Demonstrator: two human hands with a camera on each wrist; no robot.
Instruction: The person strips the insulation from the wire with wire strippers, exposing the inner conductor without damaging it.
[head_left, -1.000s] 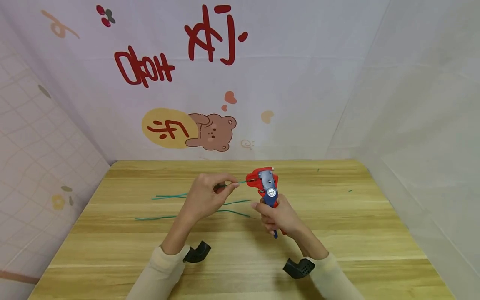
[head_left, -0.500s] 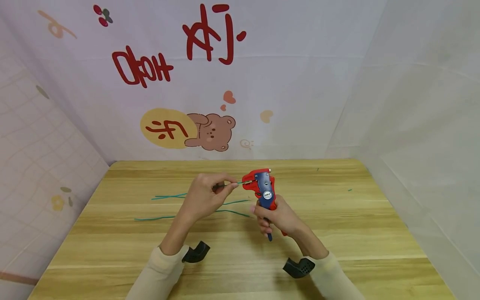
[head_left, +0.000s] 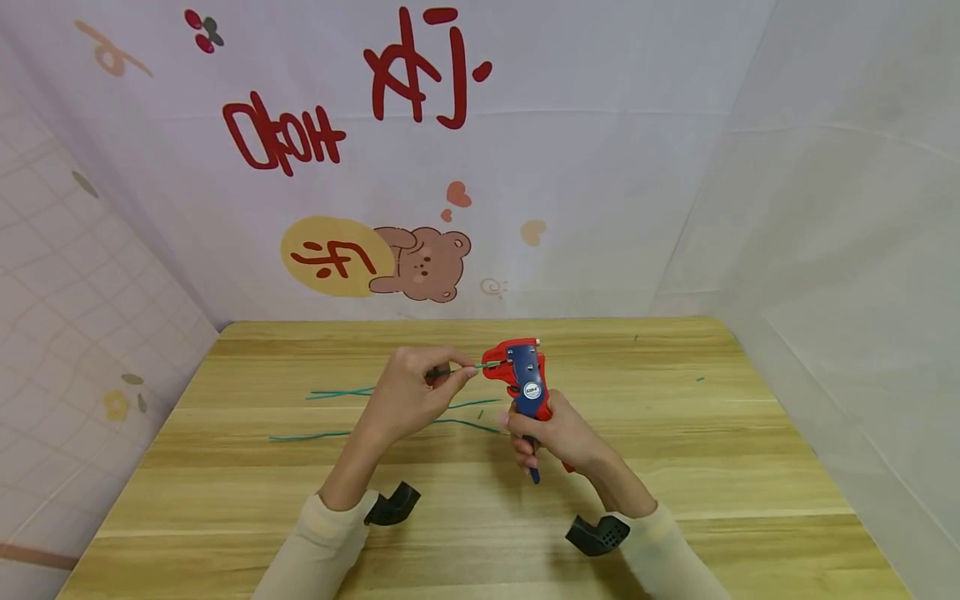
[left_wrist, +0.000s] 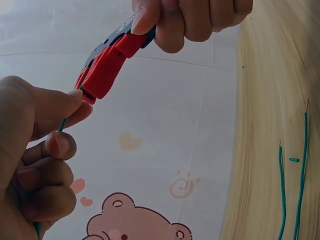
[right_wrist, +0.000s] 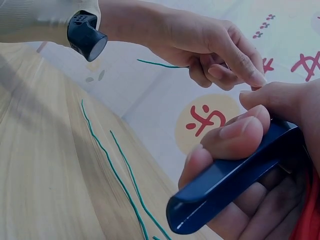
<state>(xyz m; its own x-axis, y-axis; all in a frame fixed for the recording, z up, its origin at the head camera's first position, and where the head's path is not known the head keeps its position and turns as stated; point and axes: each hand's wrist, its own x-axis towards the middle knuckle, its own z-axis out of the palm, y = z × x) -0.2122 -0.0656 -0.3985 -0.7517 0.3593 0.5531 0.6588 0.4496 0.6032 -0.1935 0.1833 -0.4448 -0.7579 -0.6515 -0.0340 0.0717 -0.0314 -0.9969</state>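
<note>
My left hand (head_left: 411, 392) pinches a green wire (left_wrist: 62, 125) between thumb and forefinger; its tail trails behind the hand in the right wrist view. The wire's front end lies in the mouth of a red and blue wire stripper (head_left: 528, 382). My right hand (head_left: 558, 432) grips the stripper, fingers curled around its blue handle (right_wrist: 220, 192). On the table below, two green wires (left_wrist: 282, 195) show thin bare tips in the left wrist view. Beside them lies a short green bit of insulation (left_wrist: 294, 160).
The wooden table (head_left: 675, 500) meets a printed cloth wall (head_left: 615, 167) at its back edge. Wire ends (head_left: 337, 393) reach out left of my left hand. Another small green scrap (head_left: 700, 379) lies at the right.
The stripper has shifted left and slightly down, so the wire end sits deeper in its mouth. A short green bit now lies on the table between the wires. My left hand has barely moved.
</note>
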